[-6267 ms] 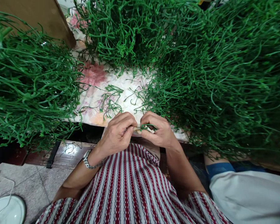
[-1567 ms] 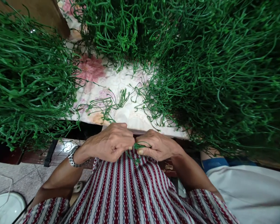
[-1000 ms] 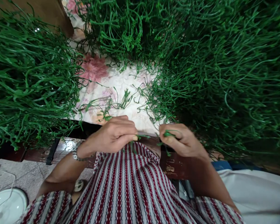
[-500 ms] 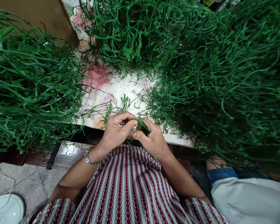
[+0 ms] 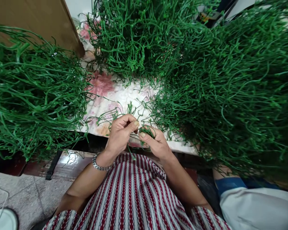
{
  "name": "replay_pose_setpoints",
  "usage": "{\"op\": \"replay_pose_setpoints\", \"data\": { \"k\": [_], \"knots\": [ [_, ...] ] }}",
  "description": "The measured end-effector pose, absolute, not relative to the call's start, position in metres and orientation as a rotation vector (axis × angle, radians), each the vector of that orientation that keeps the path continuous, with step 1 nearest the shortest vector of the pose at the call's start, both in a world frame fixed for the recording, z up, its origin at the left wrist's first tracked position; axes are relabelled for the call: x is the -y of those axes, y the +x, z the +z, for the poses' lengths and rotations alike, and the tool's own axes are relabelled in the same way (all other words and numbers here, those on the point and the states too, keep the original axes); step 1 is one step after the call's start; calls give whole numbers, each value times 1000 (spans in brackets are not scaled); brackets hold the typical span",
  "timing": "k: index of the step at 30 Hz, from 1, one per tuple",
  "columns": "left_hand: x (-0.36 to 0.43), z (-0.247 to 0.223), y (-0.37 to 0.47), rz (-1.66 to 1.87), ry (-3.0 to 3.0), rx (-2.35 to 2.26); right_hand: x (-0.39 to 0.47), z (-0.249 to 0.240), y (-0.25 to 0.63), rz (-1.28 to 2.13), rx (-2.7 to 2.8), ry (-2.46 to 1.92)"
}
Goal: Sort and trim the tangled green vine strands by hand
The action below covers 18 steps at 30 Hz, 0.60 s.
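My right hand (image 5: pixel 157 142) is closed around a small coil of thin green plastic-looking stems (image 5: pixel 147 130), its thumb pressed over them. Just beside it, my left hand (image 5: pixel 121 132) pinches with thumb and forefinger; a thin green stem (image 5: pixel 132 153) hangs below it, its upper part hidden by the fingers. The two hands are close but apart, over the near edge of the table. Beyond my left hand, a few loose branched stems (image 5: pixel 130 108) lie on the flowered cloth (image 5: pixel 124 92).
Big heaps of green stems stand at the left (image 5: pixel 36 92), the back (image 5: pixel 139 38) and the right (image 5: pixel 242 92). A brown board (image 5: pixel 36 22) rises at the back left. A person's knee in pale cloth (image 5: pixel 256 207) is at the lower right. A white round object (image 5: pixel 3 220) stands lower left.
My hands have drawn slightly apart, and the coil in my right hand shows more plainly. A stem now hangs below my left hand. The whole view has shifted a little.
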<state>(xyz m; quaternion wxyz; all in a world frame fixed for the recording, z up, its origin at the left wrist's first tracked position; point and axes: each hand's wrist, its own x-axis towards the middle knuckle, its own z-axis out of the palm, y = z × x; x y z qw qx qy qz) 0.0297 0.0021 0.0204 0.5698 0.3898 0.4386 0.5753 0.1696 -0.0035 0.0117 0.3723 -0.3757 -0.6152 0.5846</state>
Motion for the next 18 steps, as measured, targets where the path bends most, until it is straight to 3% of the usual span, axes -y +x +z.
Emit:
{"op": "replay_pose_setpoints", "data": {
  "k": [11, 18],
  "knots": [
    [-12, 26, 28, 1533, 1012, -1070, 17, 18, 172, 1204, 1862, -918],
    [-27, 15, 21, 1590, 998, -1124, 33, 32, 183, 1073, 2080, -545]
  ]
}}
